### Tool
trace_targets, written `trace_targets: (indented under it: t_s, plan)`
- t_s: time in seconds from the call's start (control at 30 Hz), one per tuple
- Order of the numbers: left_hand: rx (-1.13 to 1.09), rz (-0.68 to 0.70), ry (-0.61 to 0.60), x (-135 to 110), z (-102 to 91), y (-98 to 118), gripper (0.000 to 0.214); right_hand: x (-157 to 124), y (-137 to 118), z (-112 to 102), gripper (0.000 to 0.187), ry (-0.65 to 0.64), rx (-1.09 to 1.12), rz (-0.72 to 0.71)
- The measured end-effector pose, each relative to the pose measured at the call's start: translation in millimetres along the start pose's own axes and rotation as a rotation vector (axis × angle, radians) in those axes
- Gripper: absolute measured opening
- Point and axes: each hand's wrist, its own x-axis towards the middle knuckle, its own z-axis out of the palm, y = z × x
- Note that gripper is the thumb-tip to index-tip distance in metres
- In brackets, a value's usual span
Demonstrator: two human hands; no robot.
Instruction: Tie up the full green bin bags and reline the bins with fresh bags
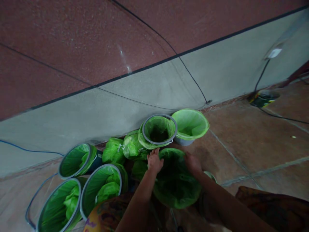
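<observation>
Between my two hands stands a bucket-shaped opening lined with a green mesh bag (177, 196), dark inside. My left hand (155, 161) is at its left rim, fingers stretched forward and thumb apart, close below a grey-ringed bucket. My right hand (193, 163), somewhat blurred, is closed over the right edge of the green mesh bag; its fingertips are partly hidden. Just beyond is the grey-ringed bucket (159, 129) with green mesh folded over its outside and dark contents. Beside it a pale bucket (190, 127) wears a bright green liner.
Several green-lined buckets (74, 161) stand at lower left, with bundled green mesh inside some. Tied green bags (114, 150) lie by the wall (154, 87). Cables (193, 77) run down the wall; a dark tin (264, 98) stands on the tiled floor (241, 138) at right.
</observation>
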Motion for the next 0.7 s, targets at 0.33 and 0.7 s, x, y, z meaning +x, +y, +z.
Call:
trace_targets:
  t_s: [0.33,0.7]
  plan:
    - [-0.214,-0.077,0.150,0.6,-2.7,-8.7,0.034,-3.0,-6.4,-18.7,0.043,0.178,0.034,-0.046]
    - [-0.036,-0.077,-0.050,21.2,16.8,4.9,0.028,35.6,-21.9,-8.6,0.032,-0.053,0.049,-0.201]
